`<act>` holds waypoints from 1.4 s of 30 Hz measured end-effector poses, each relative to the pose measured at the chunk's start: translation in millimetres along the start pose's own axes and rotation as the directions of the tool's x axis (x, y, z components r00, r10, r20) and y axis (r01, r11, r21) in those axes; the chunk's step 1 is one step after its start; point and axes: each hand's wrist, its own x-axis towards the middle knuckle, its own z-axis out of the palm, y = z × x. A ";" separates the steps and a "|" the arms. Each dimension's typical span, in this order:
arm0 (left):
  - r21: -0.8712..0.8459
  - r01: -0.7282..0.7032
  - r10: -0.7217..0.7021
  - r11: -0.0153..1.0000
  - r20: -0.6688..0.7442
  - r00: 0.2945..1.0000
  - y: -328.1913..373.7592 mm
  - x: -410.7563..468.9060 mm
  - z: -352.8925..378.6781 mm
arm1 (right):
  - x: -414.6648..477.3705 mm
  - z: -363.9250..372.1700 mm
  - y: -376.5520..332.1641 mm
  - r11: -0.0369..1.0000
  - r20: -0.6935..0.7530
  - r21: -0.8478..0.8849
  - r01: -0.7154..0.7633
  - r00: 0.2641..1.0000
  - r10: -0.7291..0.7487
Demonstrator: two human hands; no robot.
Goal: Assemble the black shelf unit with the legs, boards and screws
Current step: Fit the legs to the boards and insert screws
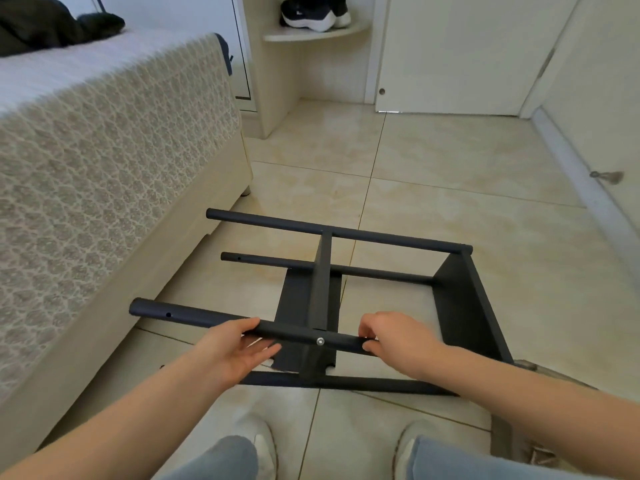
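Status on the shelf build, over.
Left hand holds near leg, right hand grips it beside the screw. Shelf lies on its side, two boards on. Bed close at left.

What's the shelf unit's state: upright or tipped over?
Tipped on its side: the shelf unit has its legs lying level over the floor and boards standing on edge.

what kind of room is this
Most likely a home bedroom: a bed with a patterned cover stands on the left, a corner shelf holds sneakers, and the black shelf unit lies on a tiled floor.
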 end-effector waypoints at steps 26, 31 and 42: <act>0.160 -0.546 0.509 0.823 0.222 0.832 108.4 -127.7 116.5 | -41.9 -134.8 -5.8 0.952 -0.082 0.302 0.057 0.996 -0.034; 0.237 -0.673 0.610 0.701 0.291 0.737 112.5 -138.6 137.8 | -53.1 -130.2 -10.1 0.859 -0.068 0.509 0.047 0.998 -0.014; 0.361 -0.856 0.698 0.369 0.500 0.512 80.3 -164.8 176.0 | -95.2 -97.9 -14.4 0.635 -0.155 0.772 0.016 0.974 0.163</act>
